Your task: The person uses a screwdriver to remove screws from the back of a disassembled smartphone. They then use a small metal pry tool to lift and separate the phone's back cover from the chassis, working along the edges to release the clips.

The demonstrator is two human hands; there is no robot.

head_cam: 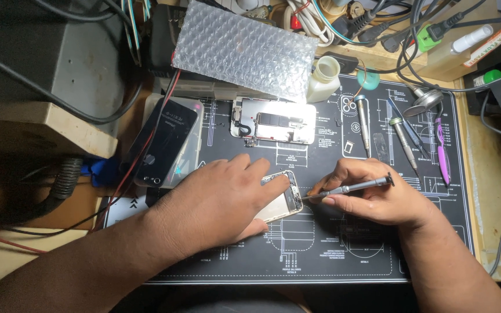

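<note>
My left hand [218, 200] lies flat over a gold phone housing [283, 200] on the black repair mat [331, 255], pinning it down with the fingers at its top edge. Held in my right hand [372, 194] like a pen, a slim grey screwdriver [355, 188] points left, its tip touching the housing's upper right corner. Beyond the hands, an opened phone body [273, 126] with exposed boards lies under bright light.
A black phone screen [166, 142] rests on a clear box at the left. Two screwdrivers [363, 122], tweezers and a purple tool [442, 153] lie on the mat's right side. Bubble wrap [242, 49], a white bottle [323, 78] and tangled cables crowd the back.
</note>
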